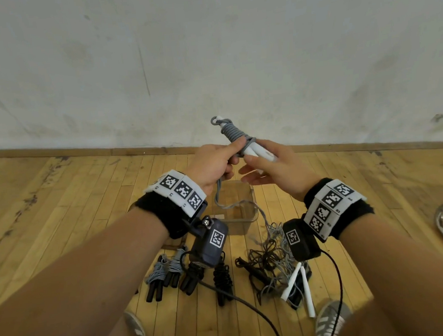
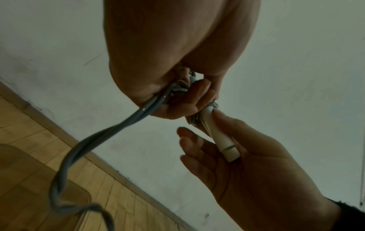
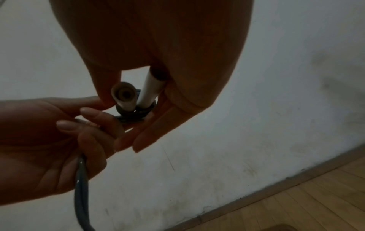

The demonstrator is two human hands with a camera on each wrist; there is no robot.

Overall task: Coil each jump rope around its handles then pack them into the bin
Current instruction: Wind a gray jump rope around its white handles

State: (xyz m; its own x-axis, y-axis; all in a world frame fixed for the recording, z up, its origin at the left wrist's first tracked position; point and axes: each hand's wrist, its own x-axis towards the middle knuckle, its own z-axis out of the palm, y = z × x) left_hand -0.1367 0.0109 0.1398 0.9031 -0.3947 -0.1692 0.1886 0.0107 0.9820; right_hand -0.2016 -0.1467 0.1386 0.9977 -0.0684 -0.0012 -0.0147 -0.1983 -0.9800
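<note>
Grey rope (image 1: 235, 132) is wound round the two white handles (image 1: 256, 151) I hold up before the wall. My left hand (image 1: 212, 166) has its fingers curled round the loose rope, which runs down from my fist toward the clear bin (image 1: 241, 214) on the wooden floor (image 1: 59, 207). My right hand (image 1: 276, 168) holds the handles' free ends against its thumb, the fingers nearly straight. Coiled ropes with black handles (image 1: 170, 275) lie on the floor left of a tangled pile (image 1: 272, 259).
</note>
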